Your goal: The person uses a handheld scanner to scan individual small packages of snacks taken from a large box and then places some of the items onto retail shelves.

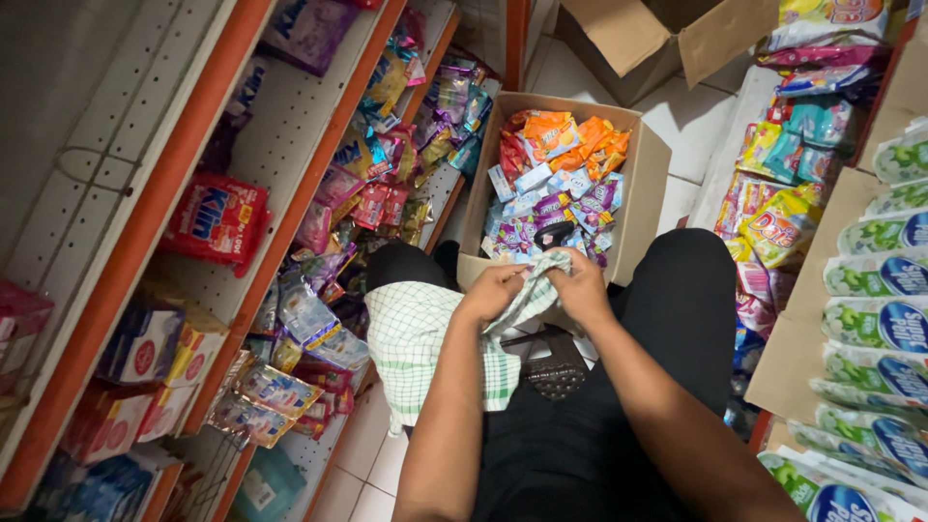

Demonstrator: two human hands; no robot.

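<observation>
Over lap: green-checked white cloth (425, 338) bunched between both hands (536, 290).

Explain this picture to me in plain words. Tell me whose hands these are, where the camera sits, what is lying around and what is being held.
There is no machine here. One camera is worn on a person's head and looks down, so the two arms coming up from the bottom edge are that person's own. The left hand and the right hand meet over the lap and together grip a green-and-white checked cloth, which drapes over the person's left knee. Both sets of fingers are closed on it.

Just ahead on the tiled floor stands an open cardboard box filled with small orange, purple and pale blue sachets. To the left run orange-edged shelves with packets and small boxes. To the right are more packets and rows of green-and-white pouches. A second open carton sits further back.
</observation>
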